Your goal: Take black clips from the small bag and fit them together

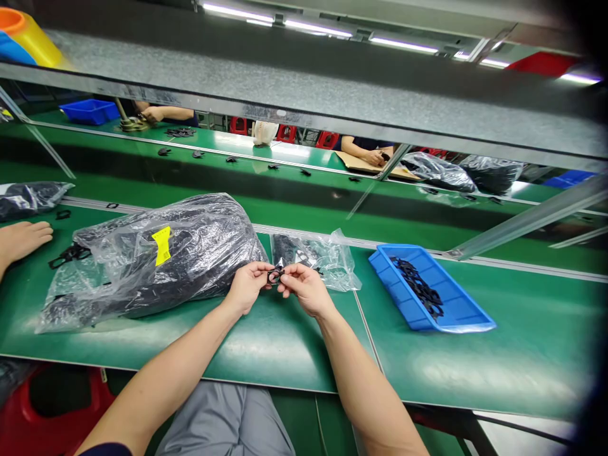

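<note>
Between both hands, above the green bench, is a small black plastic part with a round opening. My left hand pinches its left side between thumb and fingers. On its right side, the fingers of my right hand are closed on it too. A large clear plastic bag packed with dark parts lies to the left, with a yellow label on it. Just behind my hands sits a smaller clear bag with dark contents. To the right, a blue tray holds several black parts.
A co-worker's hand rests on the bench at the left edge. Behind runs a green belt with black pieces spaced along its far side. A metal shelf crosses overhead, with a slanted strut at right. Other people work across the line.
</note>
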A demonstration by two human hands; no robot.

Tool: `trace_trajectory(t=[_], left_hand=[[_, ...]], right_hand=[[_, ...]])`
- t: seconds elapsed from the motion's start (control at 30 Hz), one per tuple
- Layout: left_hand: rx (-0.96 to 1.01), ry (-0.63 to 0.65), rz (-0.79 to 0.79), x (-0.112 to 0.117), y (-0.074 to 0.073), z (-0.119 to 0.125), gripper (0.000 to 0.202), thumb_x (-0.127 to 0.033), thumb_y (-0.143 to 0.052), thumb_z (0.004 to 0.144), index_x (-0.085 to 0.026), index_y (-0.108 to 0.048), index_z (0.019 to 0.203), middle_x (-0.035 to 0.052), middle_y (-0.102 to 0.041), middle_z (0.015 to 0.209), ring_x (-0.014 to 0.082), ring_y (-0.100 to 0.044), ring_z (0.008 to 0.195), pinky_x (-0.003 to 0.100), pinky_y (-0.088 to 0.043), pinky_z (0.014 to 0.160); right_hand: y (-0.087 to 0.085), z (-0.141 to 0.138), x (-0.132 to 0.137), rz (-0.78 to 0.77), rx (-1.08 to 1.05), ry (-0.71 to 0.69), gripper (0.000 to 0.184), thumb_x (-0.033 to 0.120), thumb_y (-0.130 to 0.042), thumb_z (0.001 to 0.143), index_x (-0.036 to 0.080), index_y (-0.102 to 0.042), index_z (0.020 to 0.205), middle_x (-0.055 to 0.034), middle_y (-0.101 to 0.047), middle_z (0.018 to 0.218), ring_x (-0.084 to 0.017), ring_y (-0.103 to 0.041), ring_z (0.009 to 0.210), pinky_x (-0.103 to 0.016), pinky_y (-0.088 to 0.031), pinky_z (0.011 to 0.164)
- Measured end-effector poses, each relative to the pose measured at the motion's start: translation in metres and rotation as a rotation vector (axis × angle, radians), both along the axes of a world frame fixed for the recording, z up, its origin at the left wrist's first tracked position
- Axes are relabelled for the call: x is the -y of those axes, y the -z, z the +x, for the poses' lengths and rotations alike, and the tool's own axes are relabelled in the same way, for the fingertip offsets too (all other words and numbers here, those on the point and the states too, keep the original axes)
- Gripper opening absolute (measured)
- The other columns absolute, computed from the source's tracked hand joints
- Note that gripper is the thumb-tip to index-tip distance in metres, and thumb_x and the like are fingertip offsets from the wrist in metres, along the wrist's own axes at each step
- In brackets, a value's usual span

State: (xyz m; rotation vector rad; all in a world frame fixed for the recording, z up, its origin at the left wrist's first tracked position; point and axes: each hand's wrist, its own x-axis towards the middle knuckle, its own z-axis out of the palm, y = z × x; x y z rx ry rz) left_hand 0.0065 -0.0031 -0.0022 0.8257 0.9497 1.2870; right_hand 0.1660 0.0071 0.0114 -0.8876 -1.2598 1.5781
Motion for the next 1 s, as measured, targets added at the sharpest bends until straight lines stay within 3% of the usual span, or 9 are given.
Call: trace_trajectory(t=[0.27,1.0], left_hand=[[0.179,0.181,-0.122,0.001,-0.006,-0.005,0.032,-0.027,-0.083,0.062,-0.011,-0.072,0.087,0.005,-0.069,0.076,0.0108,-0.063,0.065,0.021,-0.047,0.059],[0.215,0.191,-0.171,-0.002,-0.006,-0.011,0.013,-0.014,-0.071,0.071,-0.01,-0.068,0.083,0.0051,-0.067,0.07,0.0083,-0.059,0.054,0.018,-0.046,0.049]], right_hand=[[0.004,-0.001,-0.003,-0.01,0.016,0.059,0.027,0.035,-0.077,0.069,0.017,-0.06,0.079,0.0014,-0.066,0.06,-0.011,-0.062,0.052,-0.02,-0.049,0.046],[0.005,0.0,-0.003,-0.01,0.113,0.086,0.028,0.038,-0.077,0.068,0.018,-0.058,0.076,0.0015,-0.065,0.053,-0.012,-0.059,0.044,-0.022,-0.047,0.044]])
